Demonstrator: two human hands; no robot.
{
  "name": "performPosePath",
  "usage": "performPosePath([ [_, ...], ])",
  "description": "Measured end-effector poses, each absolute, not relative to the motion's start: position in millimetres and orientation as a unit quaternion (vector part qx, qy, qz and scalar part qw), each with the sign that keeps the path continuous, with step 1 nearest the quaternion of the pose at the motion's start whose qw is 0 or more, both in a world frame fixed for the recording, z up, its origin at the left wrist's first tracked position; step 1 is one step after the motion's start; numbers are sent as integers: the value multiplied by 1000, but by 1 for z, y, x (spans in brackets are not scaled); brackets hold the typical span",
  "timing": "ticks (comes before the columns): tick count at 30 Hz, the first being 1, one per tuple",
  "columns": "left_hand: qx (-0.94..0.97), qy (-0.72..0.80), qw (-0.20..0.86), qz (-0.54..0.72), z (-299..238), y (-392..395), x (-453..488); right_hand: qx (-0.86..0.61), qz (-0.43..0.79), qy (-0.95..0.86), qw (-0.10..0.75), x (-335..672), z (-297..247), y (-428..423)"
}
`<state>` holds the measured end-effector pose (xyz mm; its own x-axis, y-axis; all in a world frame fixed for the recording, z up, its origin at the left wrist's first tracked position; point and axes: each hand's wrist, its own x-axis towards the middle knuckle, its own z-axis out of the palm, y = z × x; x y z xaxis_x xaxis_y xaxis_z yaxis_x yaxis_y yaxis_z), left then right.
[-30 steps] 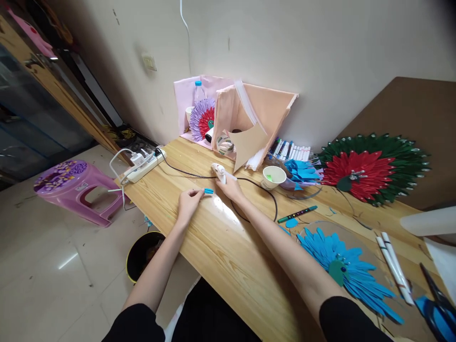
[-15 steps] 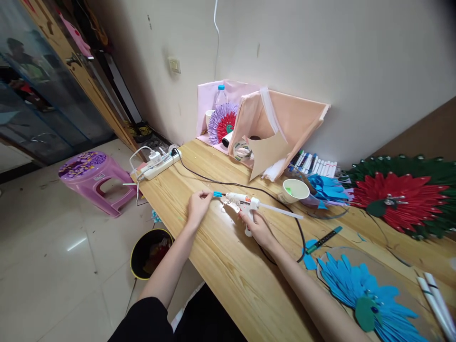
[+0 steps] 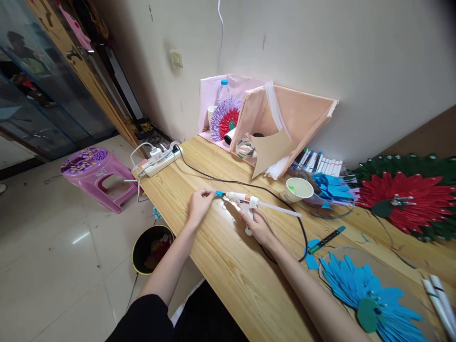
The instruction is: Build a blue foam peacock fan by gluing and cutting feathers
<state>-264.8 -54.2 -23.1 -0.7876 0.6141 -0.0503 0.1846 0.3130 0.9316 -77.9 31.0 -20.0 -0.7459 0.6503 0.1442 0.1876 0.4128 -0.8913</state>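
My right hand (image 3: pixel 259 226) is wrapped round the handle of a white hot glue gun (image 3: pixel 242 199), whose nozzle points left. A clear glue stick (image 3: pixel 280 209) sticks out of its back. Between the fingertips of my left hand (image 3: pixel 200 205) is a small blue strip (image 3: pixel 220 193), pinched at its left end. The strip's right end lies at the nozzle tip; whether they touch I cannot tell. Both hands are low over the wooden table (image 3: pixel 228 270). To the right lies a blue petal fan with a green bird-head shape (image 3: pixel 368 313).
A black cord (image 3: pixel 221 179) curves across the table to a power strip (image 3: pixel 162 164). Behind stand a paper cup (image 3: pixel 299 189), markers (image 3: pixel 318 164) and a peach box (image 3: pixel 306 107). A red and green fan (image 3: pixel 409 194) lies right. A bin (image 3: pixel 137 256) and pink stool (image 3: pixel 94 175) stand left.
The view has shifted slightly. Both hands keep their places, with the glue gun nozzle still at the blue strip.
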Motion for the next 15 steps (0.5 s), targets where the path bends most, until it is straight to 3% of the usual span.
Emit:
performPosePath([
  [15, 259, 776, 207, 536, -24, -56, -266, -279, 494, -795, 215, -79, -20, 32],
])
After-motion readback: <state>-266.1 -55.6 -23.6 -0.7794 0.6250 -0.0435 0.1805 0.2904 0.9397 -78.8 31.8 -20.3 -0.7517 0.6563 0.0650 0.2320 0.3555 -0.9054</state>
